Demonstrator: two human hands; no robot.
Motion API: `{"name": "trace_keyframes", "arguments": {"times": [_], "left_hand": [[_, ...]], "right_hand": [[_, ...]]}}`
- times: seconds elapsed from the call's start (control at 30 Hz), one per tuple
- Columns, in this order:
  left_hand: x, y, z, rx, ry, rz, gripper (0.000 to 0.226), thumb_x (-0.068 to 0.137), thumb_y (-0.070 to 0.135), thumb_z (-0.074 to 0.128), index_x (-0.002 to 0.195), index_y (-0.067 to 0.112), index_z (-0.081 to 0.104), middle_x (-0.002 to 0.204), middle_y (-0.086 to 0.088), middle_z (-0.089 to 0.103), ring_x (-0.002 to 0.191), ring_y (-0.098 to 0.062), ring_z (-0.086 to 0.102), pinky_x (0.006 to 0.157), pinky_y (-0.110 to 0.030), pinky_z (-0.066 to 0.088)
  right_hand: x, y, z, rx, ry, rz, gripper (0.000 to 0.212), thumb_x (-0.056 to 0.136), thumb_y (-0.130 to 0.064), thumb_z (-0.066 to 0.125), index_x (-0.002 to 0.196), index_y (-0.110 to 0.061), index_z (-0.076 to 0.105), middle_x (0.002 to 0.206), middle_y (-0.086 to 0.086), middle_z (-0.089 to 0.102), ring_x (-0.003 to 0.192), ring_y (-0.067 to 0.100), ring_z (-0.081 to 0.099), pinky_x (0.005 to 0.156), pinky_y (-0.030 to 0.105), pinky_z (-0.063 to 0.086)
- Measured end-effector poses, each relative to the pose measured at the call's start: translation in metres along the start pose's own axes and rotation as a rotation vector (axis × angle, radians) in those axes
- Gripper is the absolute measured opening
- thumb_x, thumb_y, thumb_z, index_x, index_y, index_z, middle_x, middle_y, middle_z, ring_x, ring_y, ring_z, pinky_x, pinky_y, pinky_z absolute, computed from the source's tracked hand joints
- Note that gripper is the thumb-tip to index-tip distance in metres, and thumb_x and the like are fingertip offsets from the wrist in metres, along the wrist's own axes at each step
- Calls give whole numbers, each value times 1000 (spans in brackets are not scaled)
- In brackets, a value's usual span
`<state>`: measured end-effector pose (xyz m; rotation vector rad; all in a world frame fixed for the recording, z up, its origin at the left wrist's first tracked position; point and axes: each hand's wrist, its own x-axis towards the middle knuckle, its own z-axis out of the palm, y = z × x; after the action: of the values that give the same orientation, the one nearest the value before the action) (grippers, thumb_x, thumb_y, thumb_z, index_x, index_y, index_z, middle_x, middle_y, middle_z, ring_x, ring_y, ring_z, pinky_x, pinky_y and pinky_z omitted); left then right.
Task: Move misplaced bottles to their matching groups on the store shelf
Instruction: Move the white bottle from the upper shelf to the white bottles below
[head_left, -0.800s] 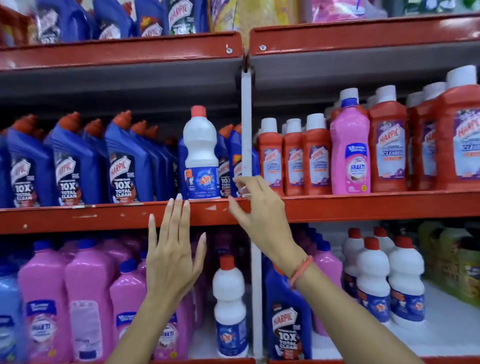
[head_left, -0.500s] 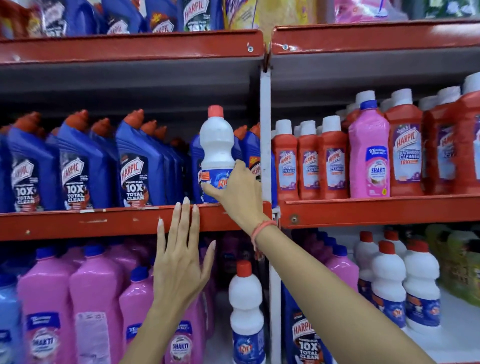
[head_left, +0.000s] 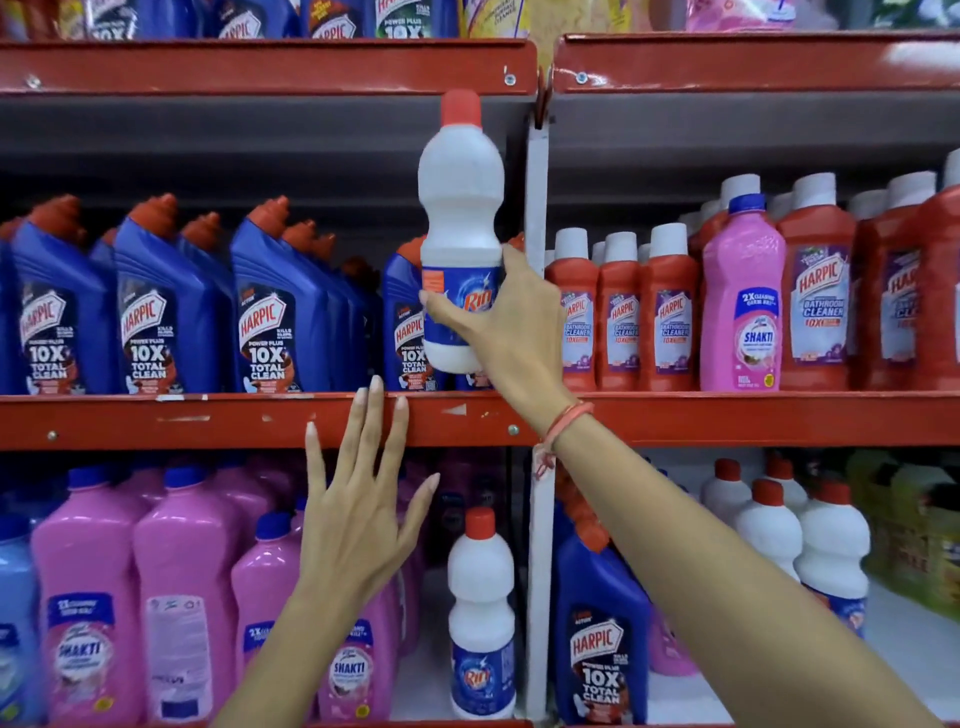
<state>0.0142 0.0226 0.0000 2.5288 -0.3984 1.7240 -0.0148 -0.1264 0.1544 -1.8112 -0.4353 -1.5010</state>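
My right hand (head_left: 511, 325) grips a white Rin bottle (head_left: 460, 208) with a red cap around its blue label, holding it lifted just above the middle shelf (head_left: 208, 418), in front of the blue Harpic bottles (head_left: 265, 317). My left hand (head_left: 358, 512) is open, fingers spread, its fingertips touching the red shelf edge. Other white Rin bottles (head_left: 826, 545) stand grouped on the lower shelf at right. One more white Rin bottle (head_left: 480, 613) stands alone beside the pink Shakti bottles (head_left: 176, 587). A pink Shakti bottle (head_left: 743, 296) stands among red Harpic bathroom cleaners (head_left: 621, 317). A blue Harpic bottle (head_left: 600, 629) stands low, right of the post.
A white upright post (head_left: 537, 312) divides the left and right shelf bays. The top shelf (head_left: 260, 65) hangs close above the lifted bottle's cap. Yellow-green bottles (head_left: 914, 530) fill the far right of the lower shelf.
My right hand closed around the white Rin bottle and lifted it off the middle shelf. My left hand stayed at the shelf edge. The view shifted left.
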Motion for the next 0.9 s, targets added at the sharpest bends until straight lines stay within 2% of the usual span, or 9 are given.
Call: {"name": "trace_keyframes", "arguments": {"times": [0.13,0.23,0.27,0.37,0.53,0.57,0.7,0.8,0.9], "left_hand": [[-4,29,-11,-3,22,48,78,97,50,38,157,9,8,167,-7,9,154,-20,8,123,-57,14],[-10,58,-15,-26,47,66,75,98,45,40,156,8,11,167,-10,11,154,-22,9,123,-56,14],[-13,68,-15,-39,51,66,75,98,45,40,156,7,11,167,-10,11,154,-23,10,123,-56,14],[-24,105,-15,-112,62,62,72,98,42,40,156,9,13,166,-10,13,154,-24,10,123,-57,15],[-39,176,-3,-200,62,85,71,95,38,47,155,10,20,165,-8,15,154,-24,12,123,-56,14],[-41,190,0,-216,53,79,72,95,38,48,155,11,20,166,-7,14,154,-24,12,123,-55,13],[-52,241,11,-263,24,84,71,96,39,48,155,12,20,165,-7,17,154,-22,13,123,-56,16],[-69,276,24,-284,-33,73,72,95,38,49,156,11,19,165,-7,18,154,-22,13,124,-55,13],[-87,307,41,-284,-117,99,72,96,38,45,157,13,14,167,-6,14,154,-22,11,124,-54,12]], "right_hand": [[-19,3,-42,86,-9,14,60,69,-54,79,111,-18,60,101,-3,72,89,11,70,75,35,60],[-36,16,-81,136,-30,55,56,69,-49,83,112,-19,62,97,-12,69,83,-1,67,72,15,56],[-42,23,-93,137,-30,69,56,68,-48,83,112,-19,63,96,-13,70,81,-4,67,71,12,55],[-62,49,-130,106,9,114,61,63,-49,86,113,-21,66,98,-10,75,82,0,70,76,26,58],[-99,101,-186,74,25,205,66,58,-48,89,114,-24,65,97,-12,75,83,3,71,76,33,58],[-106,111,-197,73,22,219,68,57,-48,89,116,-25,64,98,-11,75,83,4,72,76,32,58],[-130,151,-240,31,-23,249,68,60,-40,91,118,-22,62,96,-11,72,79,-3,66,72,10,50],[-145,181,-270,-12,-58,321,71,60,-37,92,121,-19,61,97,-13,68,85,6,64,74,14,51],[-160,211,-295,-21,-120,388,70,58,-31,93,120,-18,62,95,-14,64,84,6,62,70,13,49]]}}
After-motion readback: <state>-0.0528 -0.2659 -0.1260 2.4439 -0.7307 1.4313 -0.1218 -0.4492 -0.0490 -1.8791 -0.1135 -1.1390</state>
